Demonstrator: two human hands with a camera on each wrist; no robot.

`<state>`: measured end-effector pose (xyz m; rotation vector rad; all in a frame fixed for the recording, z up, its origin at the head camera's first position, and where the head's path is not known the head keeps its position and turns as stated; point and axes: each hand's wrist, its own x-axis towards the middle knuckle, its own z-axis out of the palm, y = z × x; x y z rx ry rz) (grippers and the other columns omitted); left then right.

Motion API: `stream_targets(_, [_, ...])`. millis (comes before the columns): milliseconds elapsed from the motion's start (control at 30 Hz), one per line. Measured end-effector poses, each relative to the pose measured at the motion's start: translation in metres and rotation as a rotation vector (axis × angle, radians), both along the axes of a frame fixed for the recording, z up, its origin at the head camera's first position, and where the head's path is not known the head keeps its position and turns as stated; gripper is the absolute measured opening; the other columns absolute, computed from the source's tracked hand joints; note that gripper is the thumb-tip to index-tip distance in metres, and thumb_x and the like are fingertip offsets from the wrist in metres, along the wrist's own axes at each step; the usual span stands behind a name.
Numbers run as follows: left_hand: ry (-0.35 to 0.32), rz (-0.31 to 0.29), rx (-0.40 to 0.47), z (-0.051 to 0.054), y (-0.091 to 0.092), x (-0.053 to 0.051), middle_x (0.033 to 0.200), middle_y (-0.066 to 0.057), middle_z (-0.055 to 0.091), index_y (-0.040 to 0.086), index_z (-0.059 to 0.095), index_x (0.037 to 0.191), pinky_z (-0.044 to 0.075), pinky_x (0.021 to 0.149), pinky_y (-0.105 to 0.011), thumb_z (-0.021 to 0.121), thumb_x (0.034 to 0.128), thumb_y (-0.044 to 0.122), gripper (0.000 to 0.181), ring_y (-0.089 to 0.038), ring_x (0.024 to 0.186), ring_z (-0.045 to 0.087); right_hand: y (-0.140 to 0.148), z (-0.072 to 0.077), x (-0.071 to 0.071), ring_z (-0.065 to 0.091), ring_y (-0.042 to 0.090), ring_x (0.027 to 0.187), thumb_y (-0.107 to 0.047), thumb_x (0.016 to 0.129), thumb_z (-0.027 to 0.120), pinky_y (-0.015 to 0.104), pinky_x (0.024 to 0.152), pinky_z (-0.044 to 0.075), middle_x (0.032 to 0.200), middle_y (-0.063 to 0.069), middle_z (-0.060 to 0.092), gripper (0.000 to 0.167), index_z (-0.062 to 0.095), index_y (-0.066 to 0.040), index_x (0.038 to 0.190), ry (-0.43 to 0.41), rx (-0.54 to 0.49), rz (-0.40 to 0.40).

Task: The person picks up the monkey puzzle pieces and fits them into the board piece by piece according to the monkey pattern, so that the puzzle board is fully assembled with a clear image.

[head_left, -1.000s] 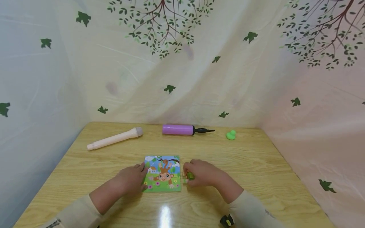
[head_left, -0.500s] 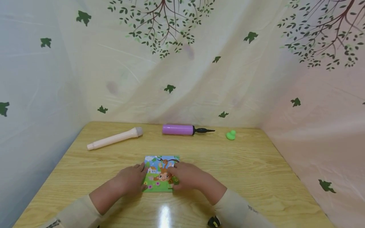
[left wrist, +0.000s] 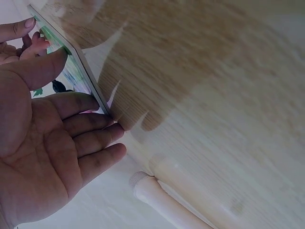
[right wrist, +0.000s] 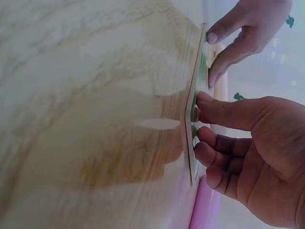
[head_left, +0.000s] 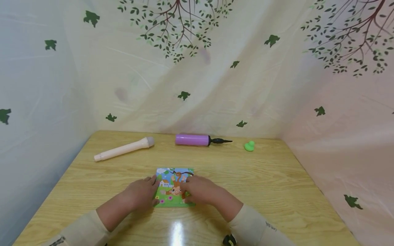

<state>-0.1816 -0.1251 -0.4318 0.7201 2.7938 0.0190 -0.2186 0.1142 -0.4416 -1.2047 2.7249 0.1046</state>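
Note:
A square picture board (head_left: 170, 201) with a cartoon monkey, house and flowers lies flat on the wooden table. My left hand (head_left: 140, 193) rests along its left edge; the left wrist view shows the fingers extended, with thumb and fingertips touching the rim. Over the lower right of the board, my right hand (head_left: 200, 191) pinches a small green piece (head_left: 186, 194) down at the picture. In the right wrist view, a bit of green and red shows between thumb and fingers (right wrist: 205, 136). Most of that piece is hidden, so its kind is unclear.
At the back of the table (head_left: 277, 177) lie a pale microphone-shaped stick (head_left: 124, 149), a purple hand pump (head_left: 192, 139) with a black nozzle, and a green toy duck (head_left: 249, 146). A leaf-printed cloth (head_left: 147, 85) hangs behind and at both sides.
My right hand has moved left from beside the board onto its lower right part, bringing the small green piece. In the last half second it barely shifted. My left hand has stayed put.

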Motion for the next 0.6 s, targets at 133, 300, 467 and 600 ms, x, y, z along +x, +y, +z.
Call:
stream_targets(133, [0.007, -0.004, -0.004, 0.000, 0.000, 0.000, 0.152, -0.026, 0.038, -0.006, 0.044, 0.143, 0.037, 0.113, -0.053, 0.064, 0.0931, 0.043, 0.072, -0.043, 0.138, 0.040, -0.001, 0.000, 0.002, 0.055, 0.006, 0.090, -0.042, 0.088, 0.070, 0.024, 0.086, 0.051, 0.093, -0.011, 0.060, 0.013, 0.071, -0.030, 0.094, 0.007, -0.002, 0.017])
stream_targets(300, [0.010, 0.001, 0.009, -0.002, 0.000, 0.000, 0.152, -0.026, 0.038, -0.006, 0.044, 0.143, 0.037, 0.113, -0.054, 0.064, 0.0927, 0.042, 0.072, -0.044, 0.138, 0.040, 0.004, 0.006, 0.014, 0.056, 0.007, 0.091, -0.037, 0.095, 0.064, 0.021, 0.081, 0.051, 0.099, -0.008, 0.063, 0.016, 0.074, -0.029, 0.103, 0.075, 0.025, 0.091])
stream_targets(467, [0.009, 0.003, 0.012, -0.003, -0.001, -0.002, 0.152, -0.025, 0.037, -0.005, 0.044, 0.143, 0.037, 0.114, -0.054, 0.064, 0.0926, 0.043, 0.072, -0.044, 0.138, 0.039, 0.012, 0.015, 0.029, 0.056, 0.011, 0.099, -0.024, 0.099, 0.058, 0.022, 0.082, 0.052, 0.112, -0.003, 0.062, 0.023, 0.071, -0.027, 0.117, 0.103, 0.080, 0.120])
stream_targets(600, [-0.010, 0.004, 0.019, -0.001, -0.001, -0.002, 0.153, -0.025, 0.037, -0.004, 0.043, 0.144, 0.037, 0.114, -0.055, 0.065, 0.0921, 0.043, 0.073, -0.044, 0.138, 0.038, 0.018, 0.020, 0.035, 0.055, 0.016, 0.116, -0.026, 0.099, 0.058, 0.028, 0.094, 0.053, 0.132, -0.001, 0.057, 0.031, 0.065, -0.027, 0.130, 0.050, 0.130, 0.124])
